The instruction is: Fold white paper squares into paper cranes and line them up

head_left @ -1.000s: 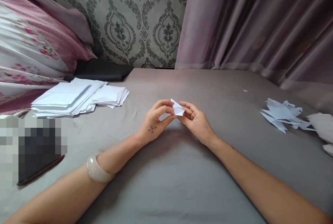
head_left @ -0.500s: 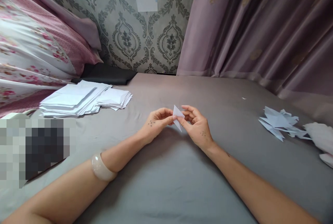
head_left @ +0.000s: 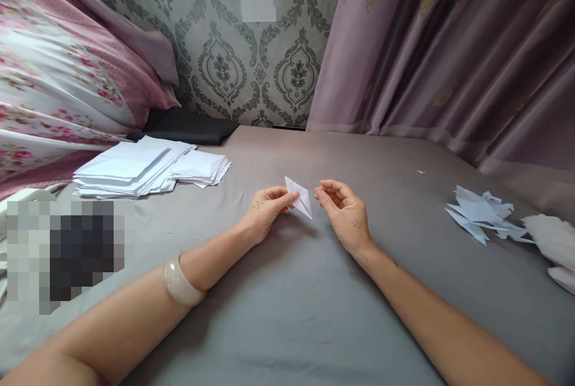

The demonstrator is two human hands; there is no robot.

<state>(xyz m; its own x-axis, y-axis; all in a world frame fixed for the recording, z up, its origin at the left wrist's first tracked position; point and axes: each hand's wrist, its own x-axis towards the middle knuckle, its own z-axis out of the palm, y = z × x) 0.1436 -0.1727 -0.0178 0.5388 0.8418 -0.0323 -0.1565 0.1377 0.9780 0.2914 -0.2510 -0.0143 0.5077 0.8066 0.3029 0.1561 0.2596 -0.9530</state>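
Note:
A small piece of folded white paper (head_left: 300, 199), shaped like a pointed diamond with a crease down it, is pinched at its left side between the thumb and fingers of my left hand (head_left: 267, 209). It is held above the grey sheet, one point up and one point toward the lower right. Just right of the paper, apart from it, is my right hand (head_left: 345, 212), its fingers loosely curled and the thumb near the index finger. I see nothing in that hand.
Stacks of white paper sheets (head_left: 121, 161) and smaller squares (head_left: 202, 167) lie at the left on the grey sheet (head_left: 287, 314). Folded paper shapes (head_left: 487, 212) are piled at the right beside a white crumpled item (head_left: 550, 236). A black cloth (head_left: 188, 125) lies behind the stacks.
My right hand has let go of the folded paper and moved slightly right. My left hand keeps hold of it, now a little farther left and turned to show its creased face.

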